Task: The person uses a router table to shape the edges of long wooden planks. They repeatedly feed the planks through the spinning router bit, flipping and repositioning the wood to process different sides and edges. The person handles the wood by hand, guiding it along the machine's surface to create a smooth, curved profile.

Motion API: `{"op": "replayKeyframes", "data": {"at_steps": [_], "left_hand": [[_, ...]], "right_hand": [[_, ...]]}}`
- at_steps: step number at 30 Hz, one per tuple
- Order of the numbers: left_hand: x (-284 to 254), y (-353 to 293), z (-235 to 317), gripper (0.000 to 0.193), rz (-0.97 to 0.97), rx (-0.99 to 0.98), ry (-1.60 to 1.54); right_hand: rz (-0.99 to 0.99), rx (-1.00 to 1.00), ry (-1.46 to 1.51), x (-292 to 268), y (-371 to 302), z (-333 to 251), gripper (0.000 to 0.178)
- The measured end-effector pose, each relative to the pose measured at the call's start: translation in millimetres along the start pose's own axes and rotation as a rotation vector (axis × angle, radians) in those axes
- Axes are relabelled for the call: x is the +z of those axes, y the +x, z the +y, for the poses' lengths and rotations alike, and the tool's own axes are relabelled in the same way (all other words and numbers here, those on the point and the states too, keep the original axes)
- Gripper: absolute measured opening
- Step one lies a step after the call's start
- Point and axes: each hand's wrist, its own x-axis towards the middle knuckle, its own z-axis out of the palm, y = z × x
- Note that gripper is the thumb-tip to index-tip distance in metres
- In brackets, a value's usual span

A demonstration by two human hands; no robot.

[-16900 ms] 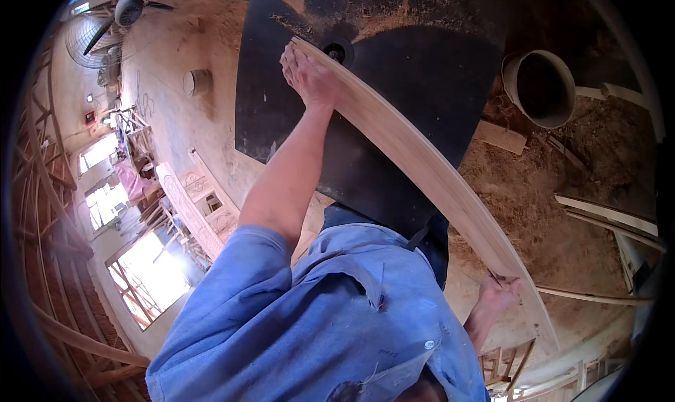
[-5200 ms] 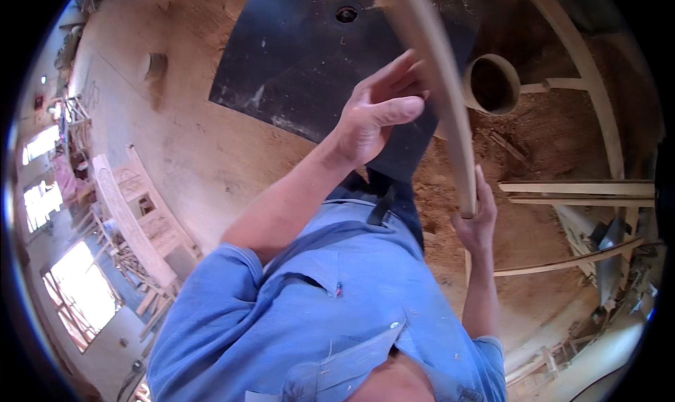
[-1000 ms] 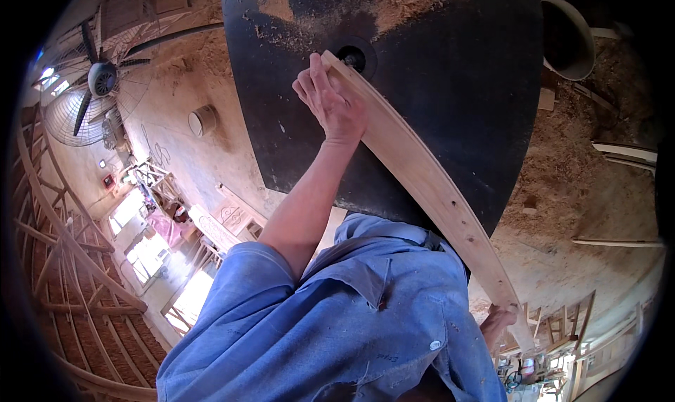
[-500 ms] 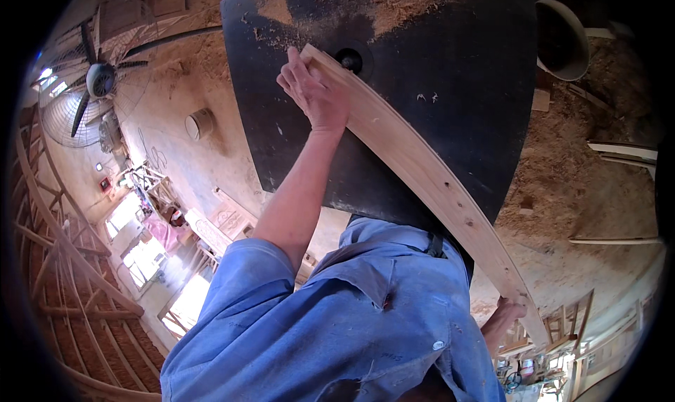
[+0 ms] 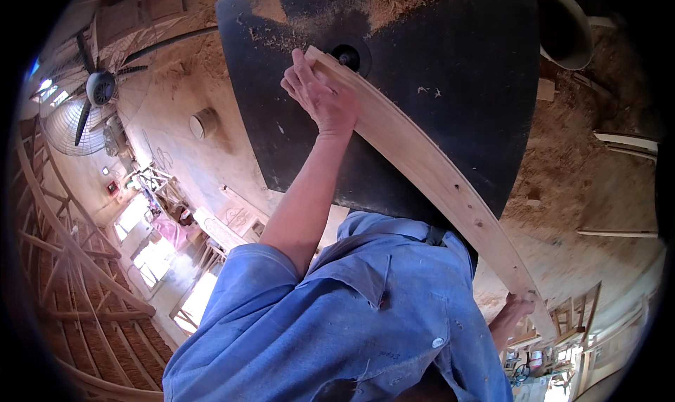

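Observation:
A long pale wooden board [image 5: 422,156] lies slantwise over the near part of a black machine table [image 5: 450,72]. Its far left end is beside a round dark cutter spindle [image 5: 346,57] set in the tabletop, close to the board's edge; contact cannot be made out. My left hand [image 5: 323,100] grips the board near that end, fingers stretched along its left edge. Past the table's near right corner, the board's other end juts out beside my body, where my right hand [image 5: 517,308] is closed around it. A few dark knots mark the wood.
Loose sawdust [image 5: 404,5] covers the far part of the tabletop. To the left stand a large caged fan [image 5: 100,88] and a round tub [image 5: 204,123] on the floor. A wide round duct or drum [image 5: 566,29] is at the right, with wood strips [image 5: 626,143] farther down.
The board and both my hands have shifted slightly to the right relative to the spindle. My grip looks the same, and the whole view has moved a little.

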Motion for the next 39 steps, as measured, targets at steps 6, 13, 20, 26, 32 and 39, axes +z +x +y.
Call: {"op": "replayKeyframes", "data": {"at_steps": [6,13,20,26,32,39], "left_hand": [[-4,18,-5,0.058,-0.015,-0.019,0.014],[3,32,-30,0.064,0.019,-0.013,0.013],[6,53,-51,0.061,0.08,-0.012,0.014],[9,76,-78,0.059,0.112,-0.045,0.017],[0,55,-64,0.056,0.054,-0.096,0.014],[4,47,-45,0.053,0.051,-0.073,0.041]], "right_hand": [[-0.007,-0.021,-0.039,10,-15,5,0.037],[-0.033,-0.026,-0.084,27,-40,8,0.043],[-0.083,-0.022,-0.017,56,-87,18,0.027],[-0.179,0.004,0.018,70,-92,30,0.023],[-0.231,-0.003,0.019,67,-66,12,0.023],[-0.152,-0.02,0.048,70,-85,4,0.032]]}}
